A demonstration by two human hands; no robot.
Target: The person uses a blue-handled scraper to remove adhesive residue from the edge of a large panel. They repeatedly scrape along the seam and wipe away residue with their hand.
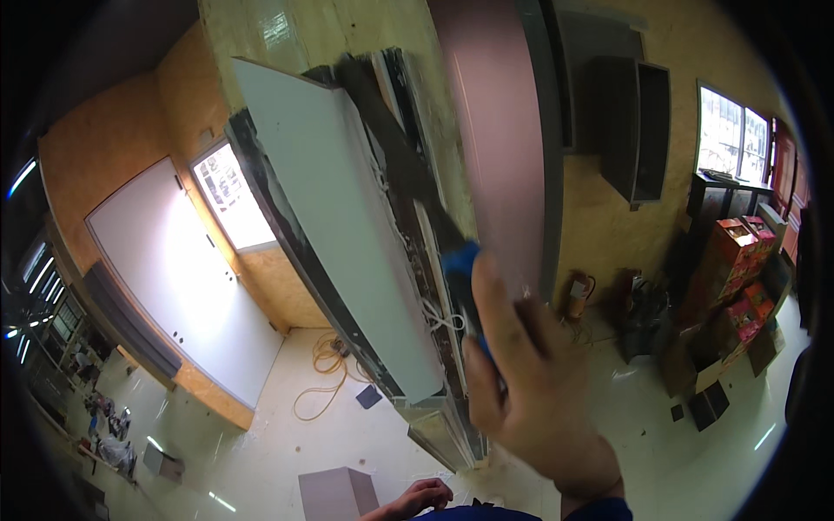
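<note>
My right hand (530, 382) is raised in front of a stack of tall panels leaning against the chipboard wall. Its fingers are closed on a blue-handled tool (462, 265) whose long dark blade (391, 139) runs up along the panel edges. The nearest panel is a pale grey board (339, 217) with a dark edge. My left hand (421, 497) hangs low at the bottom edge, fingers curled, close to a small grey box (337, 493); I cannot tell if it holds anything.
A dusty pink panel (495, 130) stands right of the stack. A yellow cable (323, 373) coils on the pale floor. Red and orange boxes (738, 278) pile up at the right under a window (731, 135). White double doors (174, 278) stand at left.
</note>
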